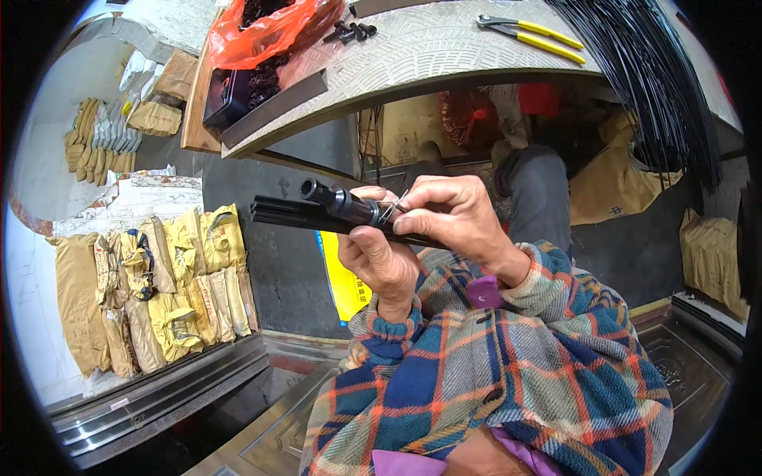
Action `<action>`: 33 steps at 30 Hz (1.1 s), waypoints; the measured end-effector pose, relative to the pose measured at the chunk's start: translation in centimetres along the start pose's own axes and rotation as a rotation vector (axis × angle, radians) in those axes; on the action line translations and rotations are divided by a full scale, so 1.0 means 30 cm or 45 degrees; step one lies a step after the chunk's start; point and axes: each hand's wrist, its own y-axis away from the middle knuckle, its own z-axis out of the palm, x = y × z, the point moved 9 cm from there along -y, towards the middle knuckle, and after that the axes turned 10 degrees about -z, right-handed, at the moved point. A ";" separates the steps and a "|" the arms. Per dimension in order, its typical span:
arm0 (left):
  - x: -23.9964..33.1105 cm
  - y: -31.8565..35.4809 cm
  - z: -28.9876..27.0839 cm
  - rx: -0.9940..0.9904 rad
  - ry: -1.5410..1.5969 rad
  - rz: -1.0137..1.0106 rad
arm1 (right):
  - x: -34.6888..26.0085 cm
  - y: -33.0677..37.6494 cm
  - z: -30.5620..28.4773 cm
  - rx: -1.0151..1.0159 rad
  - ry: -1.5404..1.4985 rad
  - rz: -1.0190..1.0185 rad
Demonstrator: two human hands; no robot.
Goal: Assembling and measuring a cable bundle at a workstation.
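Centrally, left hand [379,258] grips a black ribbed bundle [290,213] with cylindrical cap [337,200]; right hand [452,214] pinches thin wire [393,206]

Even daylight, sharp centre, dark fisheye-bent rim.

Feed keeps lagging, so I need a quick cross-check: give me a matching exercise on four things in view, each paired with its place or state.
Things:
1. yellow-handled pliers
2. orange plastic bag
3. bundle of black rods
4. tan sacks

Places or states:
A. held in both hands
B. stacked on the floor, left
C. lying on the bench top, upper right
D. on the bench top, upper left, over dark parts

Pairs: 1-C, 2-D, 3-A, 4-B
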 end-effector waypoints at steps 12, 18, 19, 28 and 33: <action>-0.023 0.003 0.007 0.020 -0.116 -0.021 | 0.051 0.014 -0.032 0.044 -0.067 0.243; 0.010 -0.007 0.018 -0.053 -0.238 0.177 | 0.037 0.024 -0.006 -0.001 -0.005 0.200; 0.009 -0.005 0.017 -0.069 -0.272 0.139 | 0.009 0.028 -0.006 0.024 0.143 0.068; 0.019 -0.002 0.004 -0.116 -0.093 0.083 | -0.043 0.047 0.035 0.062 0.361 -0.349; 0.033 0.008 -0.005 -0.114 -0.037 0.047 | 0.000 0.052 0.066 0.109 0.131 -0.292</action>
